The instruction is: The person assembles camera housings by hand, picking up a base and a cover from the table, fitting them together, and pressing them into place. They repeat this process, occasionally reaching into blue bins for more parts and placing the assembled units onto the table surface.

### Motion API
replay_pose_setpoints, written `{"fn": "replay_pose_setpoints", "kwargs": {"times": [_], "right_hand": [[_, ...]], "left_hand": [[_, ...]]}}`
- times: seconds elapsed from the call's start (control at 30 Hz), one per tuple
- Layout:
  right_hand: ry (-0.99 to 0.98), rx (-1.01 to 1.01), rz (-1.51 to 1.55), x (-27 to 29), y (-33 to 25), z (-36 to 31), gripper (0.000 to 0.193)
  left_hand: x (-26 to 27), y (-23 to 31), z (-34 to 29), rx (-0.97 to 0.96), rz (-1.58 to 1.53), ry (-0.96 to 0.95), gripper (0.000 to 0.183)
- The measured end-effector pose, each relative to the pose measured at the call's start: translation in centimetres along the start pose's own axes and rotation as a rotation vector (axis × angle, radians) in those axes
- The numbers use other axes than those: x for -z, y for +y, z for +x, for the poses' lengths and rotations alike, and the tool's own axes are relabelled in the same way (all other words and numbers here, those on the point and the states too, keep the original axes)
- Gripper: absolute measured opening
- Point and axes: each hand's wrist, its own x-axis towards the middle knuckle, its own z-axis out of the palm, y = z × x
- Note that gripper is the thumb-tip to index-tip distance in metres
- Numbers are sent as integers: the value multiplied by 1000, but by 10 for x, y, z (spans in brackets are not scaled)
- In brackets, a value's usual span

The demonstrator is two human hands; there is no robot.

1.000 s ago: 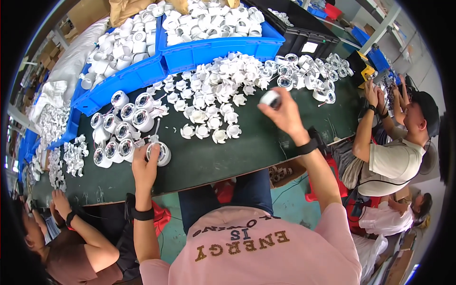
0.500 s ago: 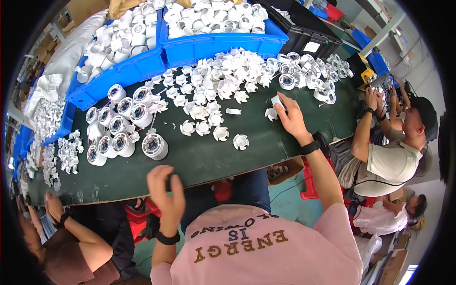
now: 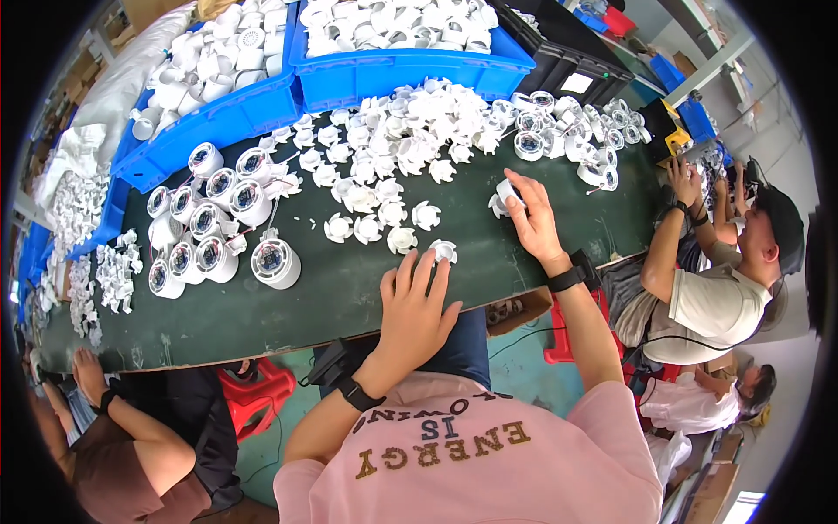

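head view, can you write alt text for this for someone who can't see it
A person's right hand holds a small white cylinder at a dark green table, while the left hand, fingers spread, has its fingertips at a white petal-edged piece. Loose white parts lie before blue bins, with other people on both sides.

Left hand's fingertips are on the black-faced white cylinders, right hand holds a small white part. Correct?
Not quite: the head view shows the left hand with its fingertips at a lone pronged white piece, away from the black-faced white cylinders. The right hand does hold a small white part.
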Motion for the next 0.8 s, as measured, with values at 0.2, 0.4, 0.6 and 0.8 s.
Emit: {"fn": "replay_pose_setpoints", "kwargs": {"times": [0.2, 0.4, 0.6, 0.8], "right_hand": [[-37, -3, -109, -2, -1, -2, 37], [-21, 99, -428, -6, -22, 2, 41], [25, -17, -124, -1, -11, 5, 33], [-54, -171, 1117, 2, -144, 20, 33]], "left_hand": [[-7, -2, 10, 39, 42, 9, 60], [-12, 0, 19, 50, 53, 36, 62], [25, 10, 9, 103, -457, 190, 33], [37, -14, -2, 541, -1502, -255, 45]]}}
